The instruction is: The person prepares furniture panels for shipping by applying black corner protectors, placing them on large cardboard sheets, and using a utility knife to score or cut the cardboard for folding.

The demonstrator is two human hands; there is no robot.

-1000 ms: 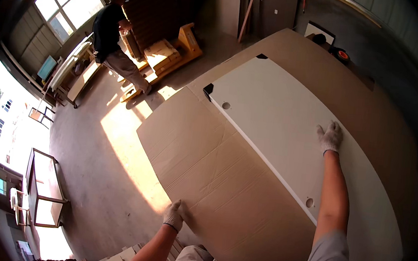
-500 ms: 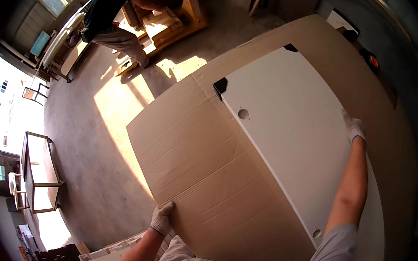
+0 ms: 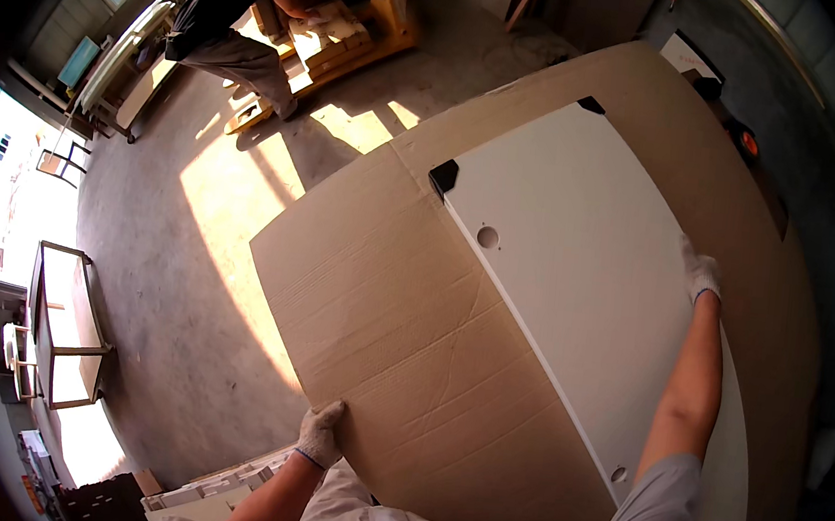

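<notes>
A large flat sheet of brown cardboard (image 3: 401,329) lies in front of me. On its right part rests a long white panel (image 3: 578,266) with black corner protectors (image 3: 444,176) at its far corners and round holes (image 3: 487,237) along its left side. My left hand (image 3: 321,436), in a knitted glove, is closed on the cardboard's near left edge, thumb on top. My right hand (image 3: 702,272), gloved too, reaches over the panel and holds its right edge; part of its fingers blends into the white surface.
At the far left a person (image 3: 224,26) bends over boxes on a yellow pallet truck (image 3: 392,19). A metal-framed table (image 3: 69,327) stands on the concrete floor at left, by the bright doorway. Stacked pale boards (image 3: 215,487) lie beside my left arm.
My view has shifted slightly. Both hands keep the same places on the cardboard and the panel. The person at the back has bent a little lower.
</notes>
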